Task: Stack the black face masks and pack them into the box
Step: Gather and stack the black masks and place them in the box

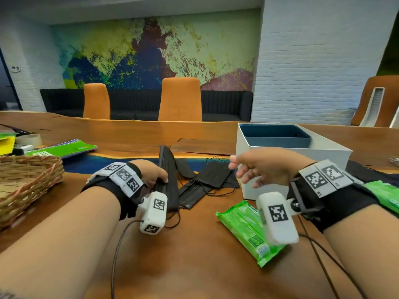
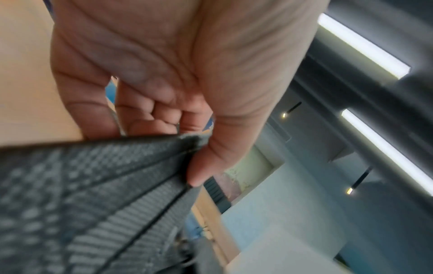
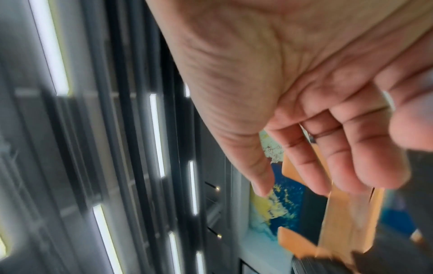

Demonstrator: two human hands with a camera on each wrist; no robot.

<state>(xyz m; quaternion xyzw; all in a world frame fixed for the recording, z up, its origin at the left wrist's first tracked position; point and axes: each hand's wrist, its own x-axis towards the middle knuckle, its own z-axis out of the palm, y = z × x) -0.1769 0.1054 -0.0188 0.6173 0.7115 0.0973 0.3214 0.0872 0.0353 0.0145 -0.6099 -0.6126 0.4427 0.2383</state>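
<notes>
My left hand [image 1: 154, 174] grips a stack of black face masks [image 1: 167, 169] standing on edge on the wooden table; in the left wrist view its thumb and curled fingers [image 2: 150, 118] pinch the stack [image 2: 93, 194]. More black masks [image 1: 207, 180] lie loose and flat on the table just right of it. My right hand [image 1: 257, 167] hovers empty above them, fingers [image 3: 339, 148] relaxed and spread, in front of the white box [image 1: 298, 154] with a dark blue inner tray [image 1: 278, 139].
A green wipes packet [image 1: 244, 229] lies under my right wrist, another green packet [image 1: 386, 195] at the right edge. A wicker basket [image 1: 26, 182] stands at the left, a green notebook [image 1: 64, 147] behind it. Orange chairs [image 1: 180, 100] stand beyond the table.
</notes>
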